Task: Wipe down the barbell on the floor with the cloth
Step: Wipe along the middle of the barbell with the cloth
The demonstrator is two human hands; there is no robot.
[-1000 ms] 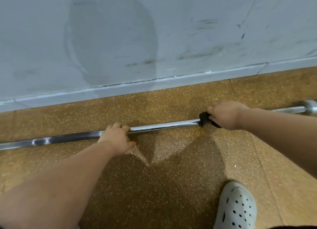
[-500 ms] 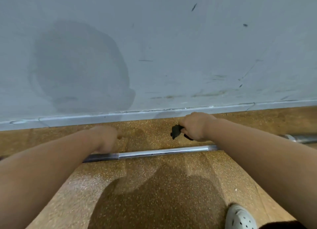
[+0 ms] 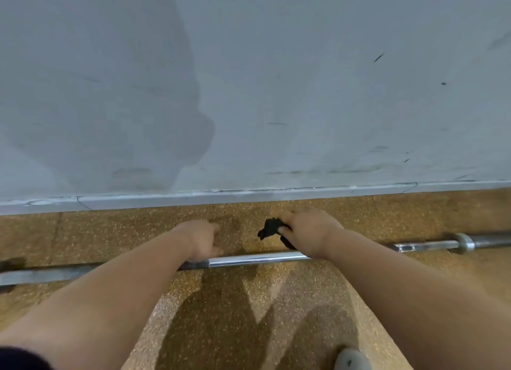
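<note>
My right grip [image 3: 309,231] clutched the cloth [image 3: 272,228] off the barbell [image 3: 257,259]; my left grip [image 3: 203,239], state unclear, might let it roll.

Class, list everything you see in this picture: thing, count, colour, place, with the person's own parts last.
wall: one, pale grey, scuffed, far side
skirting: one, pale grey, at the wall's foot
floor: one, speckled brown, below the skirting
barbell: one, silver, on the floor along the wall
cloth: one, black, bunched in the right hand
shoe: one, light grey, bottom right edge
sleeve: one, dark, bottom left corner
left hand: one, over the barbell, fingers loosely curled, empty
right hand: one, grips the cloth, beyond the barbell
</note>
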